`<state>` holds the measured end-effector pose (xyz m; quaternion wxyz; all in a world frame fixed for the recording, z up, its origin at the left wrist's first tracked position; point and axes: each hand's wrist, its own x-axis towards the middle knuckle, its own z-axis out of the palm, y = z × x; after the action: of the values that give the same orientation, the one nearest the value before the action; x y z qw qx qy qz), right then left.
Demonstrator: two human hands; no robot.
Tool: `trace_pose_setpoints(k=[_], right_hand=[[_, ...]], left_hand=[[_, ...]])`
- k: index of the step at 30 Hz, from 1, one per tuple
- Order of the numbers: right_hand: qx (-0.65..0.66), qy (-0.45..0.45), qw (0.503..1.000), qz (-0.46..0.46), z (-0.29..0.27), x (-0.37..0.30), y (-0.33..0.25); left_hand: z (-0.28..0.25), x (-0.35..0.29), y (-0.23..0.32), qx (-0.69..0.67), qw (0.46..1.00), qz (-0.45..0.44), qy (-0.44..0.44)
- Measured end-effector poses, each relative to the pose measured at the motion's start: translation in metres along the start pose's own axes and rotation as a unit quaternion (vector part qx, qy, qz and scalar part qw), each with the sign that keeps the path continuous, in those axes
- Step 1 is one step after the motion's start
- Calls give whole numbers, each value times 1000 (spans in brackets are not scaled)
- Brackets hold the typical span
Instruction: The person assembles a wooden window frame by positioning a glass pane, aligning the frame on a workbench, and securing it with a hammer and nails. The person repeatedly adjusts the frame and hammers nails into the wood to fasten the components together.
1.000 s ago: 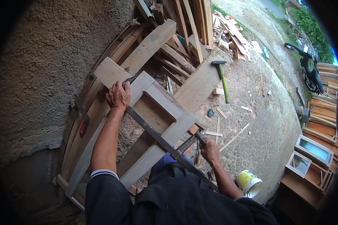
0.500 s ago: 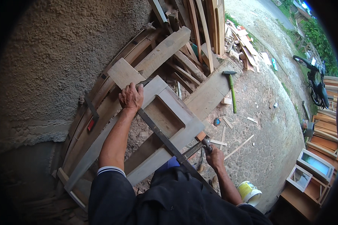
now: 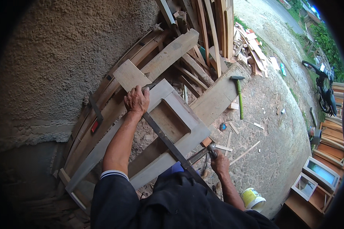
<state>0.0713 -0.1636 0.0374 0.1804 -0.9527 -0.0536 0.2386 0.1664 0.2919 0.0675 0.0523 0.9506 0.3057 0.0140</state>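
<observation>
A wooden panel frame (image 3: 177,100) with a recessed centre panel lies in front of me across thick timber supports. A long dark metal bar clamp (image 3: 165,140) spans it from upper left to lower right. My left hand (image 3: 137,100) is closed over the clamp's far end at the frame's upper-left edge; its fingers partly hide the jaw. At the near right corner, my right hand (image 3: 220,163) grips the clamp's screw handle. A small orange-brown wood block (image 3: 206,142) sits between the screw end and the frame's edge.
A green-handled hammer (image 3: 240,97) rests on a wide plank (image 3: 216,97). A second clamp (image 3: 96,114) hangs on boards by the rough wall (image 3: 84,45). Offcuts, a yellow-white bucket (image 3: 253,199), a motorcycle (image 3: 325,89) and small framed panes (image 3: 321,170) stand to the right.
The view has shifted slightly, so the scene sits a little further right and lower. Both hands keep their places on the clamp.
</observation>
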Motion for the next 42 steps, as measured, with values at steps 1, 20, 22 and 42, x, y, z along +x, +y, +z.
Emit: trace_pose_setpoints(k=[1,20,22,42], right_hand=[[52,-68,996,-29,-5,15,4],[310,-436,843,63,-30,38,19],[362,-490,789,77,-39,43,18],[342,-450,823,57,-45,36,12]], left_hand=[[1,2,0,-1,1000,5,15],[-1,-1,2,4,1000,9,18],[-6,-1,3,7,1000,6,15],[-8,0,6,0,1000,3,15]])
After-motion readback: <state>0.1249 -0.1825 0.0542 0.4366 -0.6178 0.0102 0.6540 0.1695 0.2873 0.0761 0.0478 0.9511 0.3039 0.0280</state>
